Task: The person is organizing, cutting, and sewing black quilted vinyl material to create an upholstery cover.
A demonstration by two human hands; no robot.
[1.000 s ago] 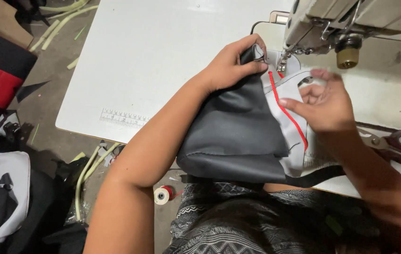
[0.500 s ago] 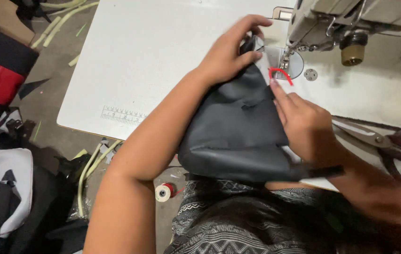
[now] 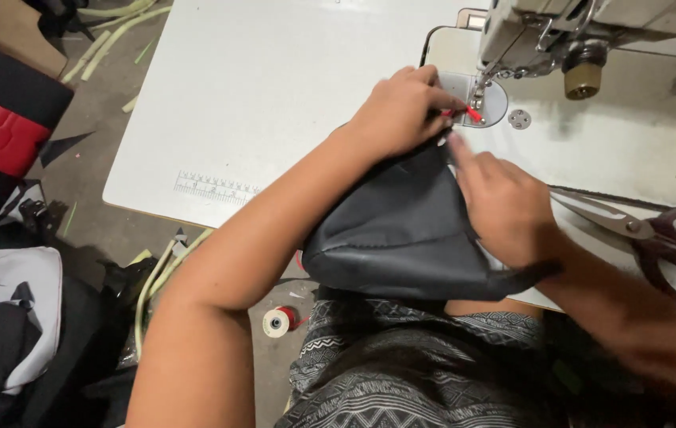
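**Two hands steady dark fabric at the sewing machine's needle**

A person's left hand point(image 3: 397, 111) pinches a thin strip of red trim point(image 3: 473, 115) between curled fingers point(image 3: 441, 105) right at the presser foot of a sewing machine point(image 3: 544, 32), while the right hand point(image 3: 504, 206) lies flat — fingers extended, gripping nothing — on a folded piece of dark grey fabric point(image 3: 393, 242). The fabric sits under both hands, its upper tip tucked beneath the left fingers and its bulk draped over the near edge of the white bench point(image 3: 274, 87) toward the person's lap. Just beyond the right wrist, on the bench, rest large dark-handled scissors point(image 3: 647, 234). Below the left forearm, on the floor, lies a small spool of red thread point(image 3: 278, 321) — near pale green offcut strips point(image 3: 155, 273).
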